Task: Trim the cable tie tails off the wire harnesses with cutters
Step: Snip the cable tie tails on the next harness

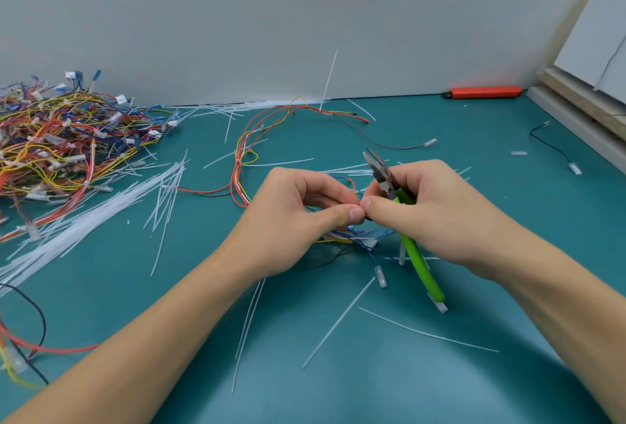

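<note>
Head view looks down on a teal work mat [440,373], both hands meeting at centre frame. Left hand [298,210] has its fingers curled and its thumb tip pressed against the right thumb, pinching part of a wire harness [352,237] whose coloured leads spill out just below the hands. Right hand [430,207] holds the green-handled cutters [403,217] tucked in the palm; the steel nose points toward the upper middle of the frame, slightly parted, biting on nothing. One green handle hangs down below the hand.

A second harness [250,149] lies looped above the hands, a long white cable tie tail [328,80] standing up from it near the wall. A big tangled pile of harnesses [64,139] fills the left of the frame, loose white cable ties [101,213] strewn beside it. An orange tool [484,92] lies at the upper right, against the wall.

Thin wires like these are probably light and limp, so the harness is best pinched close beside the tie head, or it will sag away. The nylon tail looks springy and slick; it likely flicks off when cut, so cut flush.
</note>
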The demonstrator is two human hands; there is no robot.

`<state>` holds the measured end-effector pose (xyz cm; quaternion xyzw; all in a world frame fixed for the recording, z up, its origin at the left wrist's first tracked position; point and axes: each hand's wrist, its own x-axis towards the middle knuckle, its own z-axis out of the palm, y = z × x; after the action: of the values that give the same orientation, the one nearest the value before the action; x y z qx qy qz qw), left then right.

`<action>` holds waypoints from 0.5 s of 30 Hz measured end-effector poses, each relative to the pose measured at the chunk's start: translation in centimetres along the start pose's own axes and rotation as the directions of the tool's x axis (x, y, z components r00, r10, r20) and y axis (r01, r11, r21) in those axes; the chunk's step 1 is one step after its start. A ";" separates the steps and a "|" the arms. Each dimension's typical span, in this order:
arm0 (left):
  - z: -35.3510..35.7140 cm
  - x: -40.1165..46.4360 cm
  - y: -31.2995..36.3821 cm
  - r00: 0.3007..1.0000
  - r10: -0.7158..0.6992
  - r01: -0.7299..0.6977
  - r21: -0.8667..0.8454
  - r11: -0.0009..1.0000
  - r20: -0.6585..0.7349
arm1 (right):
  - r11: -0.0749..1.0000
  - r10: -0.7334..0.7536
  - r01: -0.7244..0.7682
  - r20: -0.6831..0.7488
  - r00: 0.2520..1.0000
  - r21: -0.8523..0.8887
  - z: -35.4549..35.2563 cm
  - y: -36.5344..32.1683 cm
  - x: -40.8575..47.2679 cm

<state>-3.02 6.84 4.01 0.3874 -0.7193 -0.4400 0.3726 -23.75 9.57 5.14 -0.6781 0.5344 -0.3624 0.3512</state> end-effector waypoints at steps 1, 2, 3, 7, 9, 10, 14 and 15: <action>-0.1 0.0 0.0 0.999 -0.025 0.026 -0.036 0.999 0.025 | 1.000 0.001 -0.001 0.006 1.000 0.000 0.0 0.1 0.0; -0.3 0.0 0.0 0.997 -0.049 0.053 -0.075 0.996 0.051 | 1.000 -0.001 0.001 0.014 1.000 -0.002 0.0 0.1 0.0; -0.4 0.0 0.0 0.995 -0.069 0.076 -0.107 0.991 0.074 | 1.000 -0.007 0.007 0.023 1.000 -0.005 0.0 0.1 0.0; -0.3 -0.1 0.3 0.988 -0.116 0.131 -0.143 0.981 0.103 | 1.000 -0.026 0.026 0.065 0.998 -0.004 0.1 -0.2 -0.1; 0.0 -0.1 0.5 0.989 -0.122 0.133 -0.125 0.983 0.088 | 0.999 -0.042 0.042 0.065 0.997 0.003 0.3 -0.4 -0.1; 0.1 -0.1 0.7 0.989 -0.125 0.134 -0.119 0.984 0.080 | 0.999 -0.048 0.047 0.062 0.997 0.006 0.4 -0.4 -0.1; 0.4 -0.1 1.0 0.986 -0.145 0.154 -0.106 0.982 0.085 | 0.999 -0.047 0.045 0.079 0.996 0.025 0.6 -0.6 -0.2; 0.5 -0.1 1.0 0.985 -0.146 0.155 -0.098 0.983 0.089 | 0.999 -0.039 0.036 0.082 0.996 0.034 0.6 -0.7 -0.2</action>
<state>-3.62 7.41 4.77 0.4023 -0.6785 -0.5196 0.3283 -22.94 9.95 5.41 -0.6966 0.5007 -0.3490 0.3771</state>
